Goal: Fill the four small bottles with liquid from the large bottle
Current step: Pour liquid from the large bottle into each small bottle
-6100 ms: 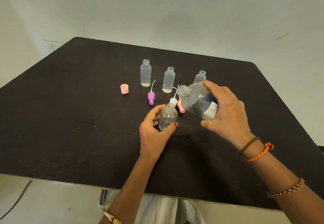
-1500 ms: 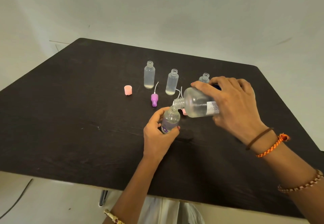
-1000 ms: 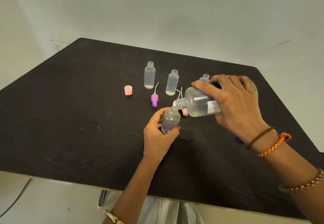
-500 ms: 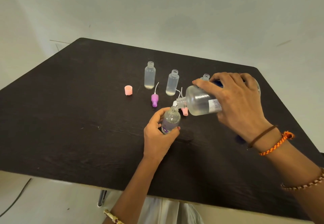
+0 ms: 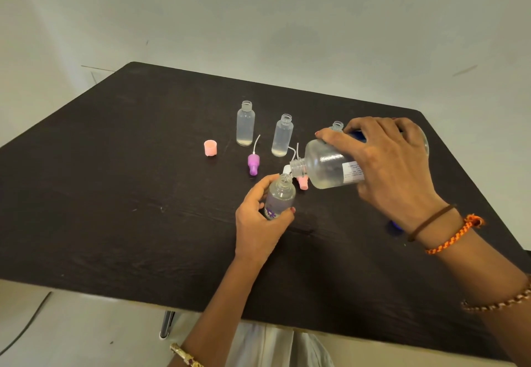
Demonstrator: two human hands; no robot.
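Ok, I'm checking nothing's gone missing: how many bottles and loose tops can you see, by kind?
Small bottles: 4
Large bottle: 1
Pink cap: 1
Tube-stemmed tops: 3 (purple, pink, white)
Blue thing, mostly hidden: 1
Total: 10

No text can be read with certainty. A white label (image 5: 352, 173) is seen on the side of the large bottle (image 5: 324, 166), and several lines of small dark print are carried on it, but the letters are too small and blurred to be made out. A purple printed pattern (image 5: 271, 212) is shown low on the small bottle (image 5: 280, 197); no word or number can be told in it. No brand name or sign is found elsewhere.
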